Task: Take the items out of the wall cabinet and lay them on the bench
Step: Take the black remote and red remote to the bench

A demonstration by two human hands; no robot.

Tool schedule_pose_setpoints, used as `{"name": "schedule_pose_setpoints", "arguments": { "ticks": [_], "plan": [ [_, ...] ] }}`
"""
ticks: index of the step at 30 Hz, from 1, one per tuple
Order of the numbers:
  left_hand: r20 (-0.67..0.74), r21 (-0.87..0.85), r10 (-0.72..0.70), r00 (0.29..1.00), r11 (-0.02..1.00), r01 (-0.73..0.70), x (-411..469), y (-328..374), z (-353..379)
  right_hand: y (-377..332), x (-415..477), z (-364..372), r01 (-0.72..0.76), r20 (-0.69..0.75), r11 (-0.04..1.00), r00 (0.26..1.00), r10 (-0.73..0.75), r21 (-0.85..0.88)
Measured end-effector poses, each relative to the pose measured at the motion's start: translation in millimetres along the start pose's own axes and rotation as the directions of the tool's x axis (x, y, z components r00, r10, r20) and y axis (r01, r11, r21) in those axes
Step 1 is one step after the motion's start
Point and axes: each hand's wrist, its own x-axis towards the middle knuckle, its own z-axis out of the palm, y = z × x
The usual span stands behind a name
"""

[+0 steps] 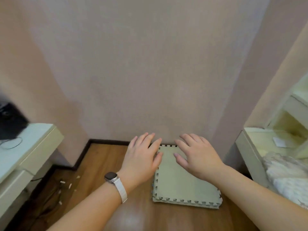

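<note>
Both my hands reach forward, palms down, over the wooden floor in front of a pinkish wall. My left hand has its fingers spread and holds nothing; a white-strapped watch is on its wrist. My right hand is also spread and holds nothing. Below them lies a stack of pale green foam puzzle mats flat on the floor against the wall. No wall cabinet or its contents are in view.
A pale green desk stands at the left with a black object and a cable on it. A pale cabinet with open shelves stands at the right, a white fluffy cloth lying on it. Small scraps and cables lie on the floor under the desk.
</note>
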Motion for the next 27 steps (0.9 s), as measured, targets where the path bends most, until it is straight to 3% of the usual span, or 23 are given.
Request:
{"name": "schedule_pose_setpoints", "arguments": {
  "ticks": [6, 17, 27],
  "plan": [
    [-0.034, 0.044, -0.232, 0.972, 0.971, 0.233, -37, -73, -27, -65, 67, 13, 0.238, -0.042, 0.97, 0.971, -0.236, 0.043],
    [-0.096, 0.2, -0.492, 0.865, 0.842, 0.501, -37, -147, -43, -125, 198, 53, 0.532, -0.11, 0.834, 0.847, -0.52, 0.15],
    [-0.123, 0.42, -0.572, 0.811, 0.711, 0.564, 35, -198, -56, -134, 325, 72, 0.691, -0.242, 0.686, 0.722, -0.648, 0.228]
  ]
}}
